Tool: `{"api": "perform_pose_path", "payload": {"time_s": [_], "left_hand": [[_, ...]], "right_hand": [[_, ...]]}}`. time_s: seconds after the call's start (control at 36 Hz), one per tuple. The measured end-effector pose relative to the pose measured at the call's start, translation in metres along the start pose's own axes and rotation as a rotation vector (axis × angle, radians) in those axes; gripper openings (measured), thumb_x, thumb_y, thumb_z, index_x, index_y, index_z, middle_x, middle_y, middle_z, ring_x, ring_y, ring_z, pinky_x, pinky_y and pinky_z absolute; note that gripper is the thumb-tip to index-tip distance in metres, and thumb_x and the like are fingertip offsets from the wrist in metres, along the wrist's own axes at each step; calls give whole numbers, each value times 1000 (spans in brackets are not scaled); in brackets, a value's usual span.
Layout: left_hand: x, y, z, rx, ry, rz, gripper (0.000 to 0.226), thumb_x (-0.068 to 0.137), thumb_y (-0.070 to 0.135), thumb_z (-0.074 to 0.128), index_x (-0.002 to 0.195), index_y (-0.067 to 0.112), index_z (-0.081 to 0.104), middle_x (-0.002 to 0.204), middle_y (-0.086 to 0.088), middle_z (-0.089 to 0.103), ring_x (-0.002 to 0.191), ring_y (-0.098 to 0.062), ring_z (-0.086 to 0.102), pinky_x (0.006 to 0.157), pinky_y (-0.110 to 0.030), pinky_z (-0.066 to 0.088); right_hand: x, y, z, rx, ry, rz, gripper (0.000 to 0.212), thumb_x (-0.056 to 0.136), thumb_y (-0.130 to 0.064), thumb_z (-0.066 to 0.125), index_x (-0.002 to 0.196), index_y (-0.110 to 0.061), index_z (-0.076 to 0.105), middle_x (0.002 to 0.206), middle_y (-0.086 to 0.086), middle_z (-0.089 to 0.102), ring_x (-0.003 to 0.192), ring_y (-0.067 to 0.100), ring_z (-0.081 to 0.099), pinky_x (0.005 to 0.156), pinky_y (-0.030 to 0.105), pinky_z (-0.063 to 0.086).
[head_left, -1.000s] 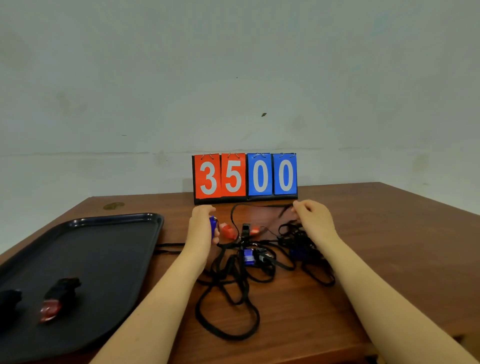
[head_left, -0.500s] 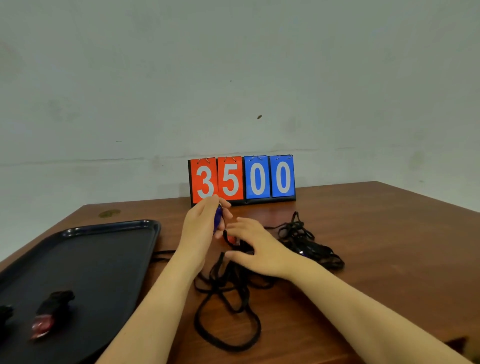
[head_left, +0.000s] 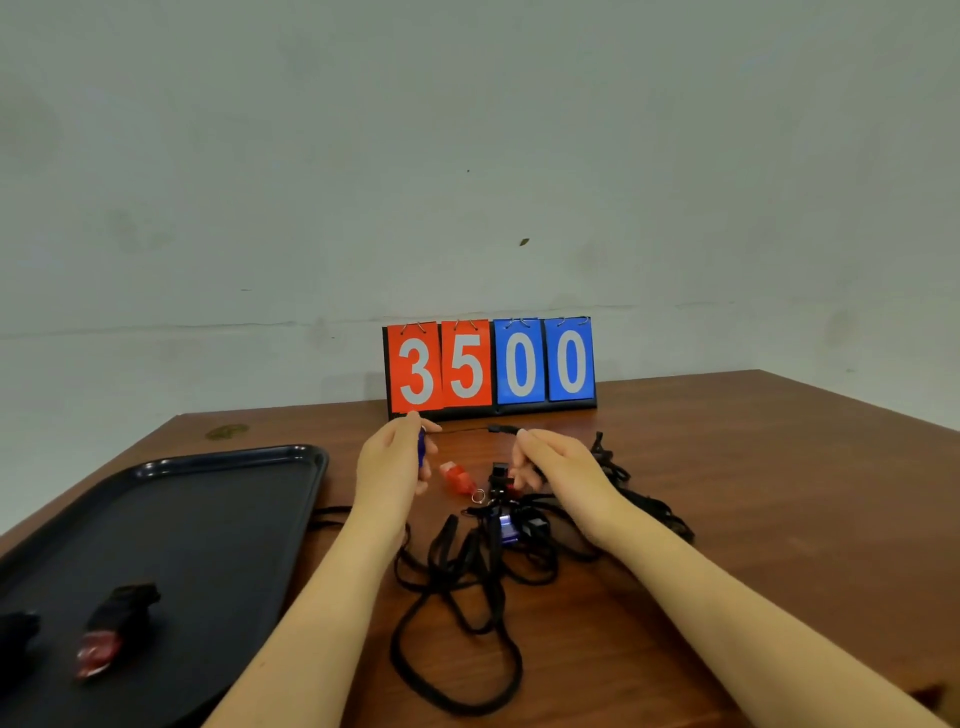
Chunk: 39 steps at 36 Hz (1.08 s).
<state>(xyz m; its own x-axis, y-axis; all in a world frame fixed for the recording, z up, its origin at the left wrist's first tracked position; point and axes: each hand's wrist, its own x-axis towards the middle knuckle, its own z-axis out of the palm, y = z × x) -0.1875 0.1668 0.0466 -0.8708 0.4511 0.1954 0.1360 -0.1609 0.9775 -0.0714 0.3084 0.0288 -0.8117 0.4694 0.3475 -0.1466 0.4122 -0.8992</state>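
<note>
Stretching between the two hands just above the table (head_left: 779, 493), a thin black cord (head_left: 467, 430) is held. At one end a blue whistle (head_left: 421, 447) is gripped in the curled fingers of the left hand (head_left: 392, 467), and at the other the cord is pinched by the right hand (head_left: 561, 467). Below them a tangle of lanyards (head_left: 467, 566) and a red whistle (head_left: 457, 478) are seen on the wood, with a black tray (head_left: 208, 519) lying to the left.

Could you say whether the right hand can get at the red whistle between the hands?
Probably yes: the red whistle lies uncovered beside the right hand, though that hand pinches a black cord.
</note>
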Motion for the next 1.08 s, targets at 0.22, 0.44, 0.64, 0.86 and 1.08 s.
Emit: {"api": "perform_pose_path", "payload": {"time_s": [0.22,0.44,0.64,0.86,1.08], "left_hand": [[-3,-4,9,109,-140,-169,27,101,27,45,85,12,61,67,-3,53,51,-11,44,40,-18,33],[2,-3,17,48,-138,-388,14,97,10,48,87,6,57,68,-5,49,51,-12,42,36,-17,34],[-2,-21,5,673,-144,76,19,95,36,55,104,23,66,95,11,62,90,-5,55,82,-24,41],[-3,-14,5,172,-105,-85,26,92,32,62,112,16,63,102,-3,66,84,-11,58,71,-25,50],[-7,-7,6,-304,-91,-411,17,98,19,52,109,7,57,95,-11,62,75,-16,59,62,-24,46]], "right_hand": [[1,-4,-8,347,103,127,27,101,-21,44,85,-7,61,52,-4,33,44,10,29,50,25,36],[4,-4,-14,523,176,205,24,99,-23,50,84,-6,59,49,-4,29,41,8,25,42,22,25],[1,-8,-17,181,271,126,25,98,-21,50,82,-12,68,64,0,48,64,14,46,65,24,43],[5,-1,-13,-19,283,141,25,99,-18,46,86,-17,67,61,-11,49,56,2,40,56,17,33],[2,3,-6,-316,180,1,18,97,-20,50,91,-17,67,86,-9,64,85,1,58,69,11,39]]}}
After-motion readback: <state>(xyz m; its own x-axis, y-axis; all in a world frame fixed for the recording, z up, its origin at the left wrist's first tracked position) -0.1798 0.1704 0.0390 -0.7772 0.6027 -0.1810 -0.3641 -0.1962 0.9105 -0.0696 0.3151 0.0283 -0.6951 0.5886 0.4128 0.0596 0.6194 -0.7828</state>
